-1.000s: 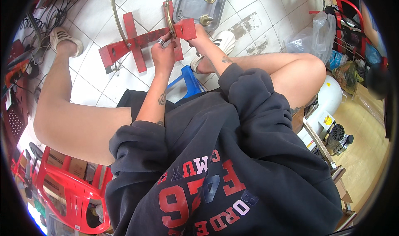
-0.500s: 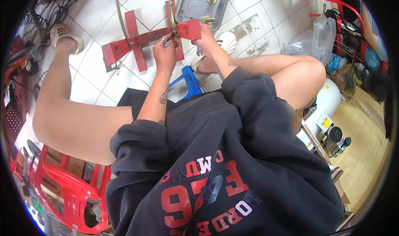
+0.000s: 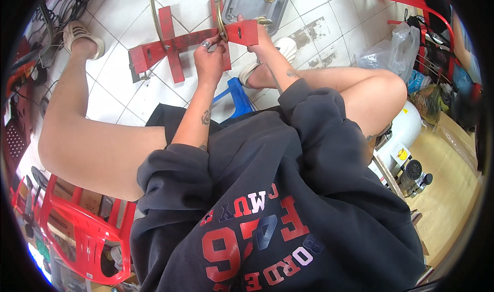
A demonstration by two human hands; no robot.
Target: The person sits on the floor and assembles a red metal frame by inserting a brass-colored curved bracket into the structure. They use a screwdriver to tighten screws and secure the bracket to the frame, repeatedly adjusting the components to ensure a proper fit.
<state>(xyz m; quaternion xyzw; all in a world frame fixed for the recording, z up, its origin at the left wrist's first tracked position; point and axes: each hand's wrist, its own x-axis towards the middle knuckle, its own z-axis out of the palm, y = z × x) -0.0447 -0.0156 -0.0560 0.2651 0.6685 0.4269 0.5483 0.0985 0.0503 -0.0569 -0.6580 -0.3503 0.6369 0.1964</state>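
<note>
Red frame (image 3: 192, 40), left hand (image 3: 210, 60) pinching it, right hand (image 3: 264, 41) gripping one end, fingertip (image 3: 240, 18) newly showing above

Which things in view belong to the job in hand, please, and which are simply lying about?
Apparently in use:
red frame, with left hand and right hand at it
curved metal rods meeting it

Apparently just lying about:
lower-left red chair
clear plastic bag
dark cables
grey tray
</note>
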